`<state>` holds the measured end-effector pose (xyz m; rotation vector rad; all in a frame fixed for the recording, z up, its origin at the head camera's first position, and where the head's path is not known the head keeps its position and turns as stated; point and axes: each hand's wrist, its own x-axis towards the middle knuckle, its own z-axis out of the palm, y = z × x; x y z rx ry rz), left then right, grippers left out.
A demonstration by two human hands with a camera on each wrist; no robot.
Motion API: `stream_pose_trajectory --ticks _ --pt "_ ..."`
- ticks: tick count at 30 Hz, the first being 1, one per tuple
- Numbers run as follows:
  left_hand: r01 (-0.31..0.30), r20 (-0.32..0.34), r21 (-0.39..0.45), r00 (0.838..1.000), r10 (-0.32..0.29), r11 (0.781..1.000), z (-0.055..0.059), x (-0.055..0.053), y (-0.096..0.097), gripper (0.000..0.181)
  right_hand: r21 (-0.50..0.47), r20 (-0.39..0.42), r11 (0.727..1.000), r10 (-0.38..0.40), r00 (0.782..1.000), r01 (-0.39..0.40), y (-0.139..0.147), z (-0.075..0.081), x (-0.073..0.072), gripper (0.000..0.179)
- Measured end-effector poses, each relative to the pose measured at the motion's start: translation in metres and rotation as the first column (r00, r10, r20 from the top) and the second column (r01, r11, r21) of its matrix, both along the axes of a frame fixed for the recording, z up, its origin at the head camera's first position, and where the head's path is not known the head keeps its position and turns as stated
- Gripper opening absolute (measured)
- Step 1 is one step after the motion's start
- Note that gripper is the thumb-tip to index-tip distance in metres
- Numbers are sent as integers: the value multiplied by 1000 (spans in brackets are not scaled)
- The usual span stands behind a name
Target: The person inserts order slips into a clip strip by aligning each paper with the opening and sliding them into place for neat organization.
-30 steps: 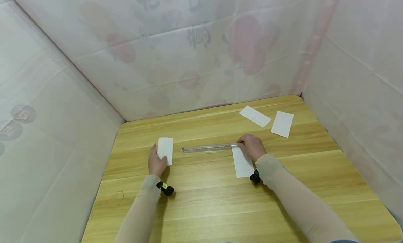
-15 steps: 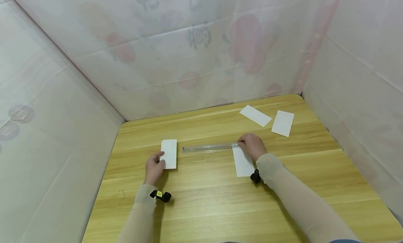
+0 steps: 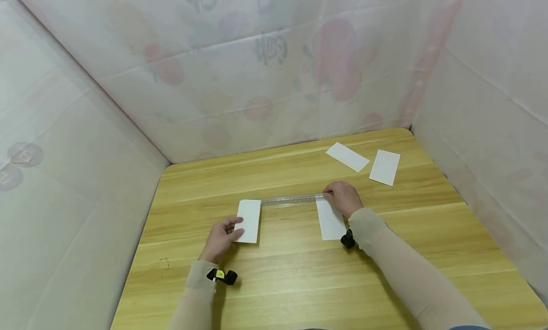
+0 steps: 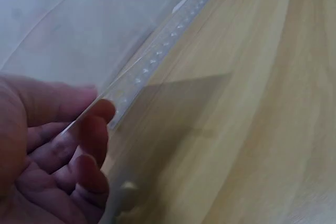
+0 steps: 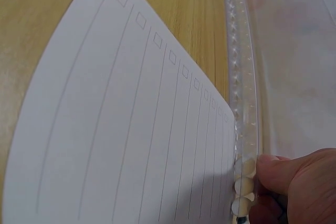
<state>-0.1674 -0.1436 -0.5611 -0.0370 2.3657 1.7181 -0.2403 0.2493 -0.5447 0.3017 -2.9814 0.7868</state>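
My left hand point(image 3: 220, 238) pinches a white paper card point(image 3: 248, 220) by its left edge, thumb on top. The card's upper right corner meets the left end of a clear plastic strip like a ruler point(image 3: 288, 200), with a row of small round shapes along it. In the left wrist view the card is nearly edge-on, and a shadow point(image 4: 194, 85) falls on the table. My right hand point(image 3: 344, 198) pinches the strip's right end between thumb and fingers. Below that hand lies a lined paper sheet point(image 3: 328, 220); the right wrist view shows small printed boxes along its edge.
Two more white cards lie at the back right of the wooden table point(image 3: 282, 282), one slanted point(image 3: 347, 157) and one more upright point(image 3: 384, 167). Pale printed fabric point(image 3: 274, 82) hangs behind the table and along both sides.
My left hand has carried the white card rightward and toward me, from beyond the strip's left end to over it. My right hand, the strip and the lined sheet have stayed put.
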Motion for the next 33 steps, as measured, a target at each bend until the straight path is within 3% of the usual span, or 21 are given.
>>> stream_pose_trajectory --ticks 4,9,15,23,33 --pt "91 36 10 995 -91 996 -1 3 5 39 2 9 1000 -1 1000 1 0 0 0 11" --pt "135 54 16 989 -135 991 -2 7 11 44 -7 13 1000 2 1000 -2 -1 0 0 12" --pt "120 69 6 990 -121 993 -5 6 12 49 -7 12 1000 2 1000 -2 0 0 -1 12" --pt "43 106 36 993 -47 998 -8 2 15 52 -11 22 1000 0 1000 0 0 0 -1 11" --pt "23 113 82 993 -33 996 -10 -1 19 53 -9 12 1000 2 1000 -2 1 1 -1 11"
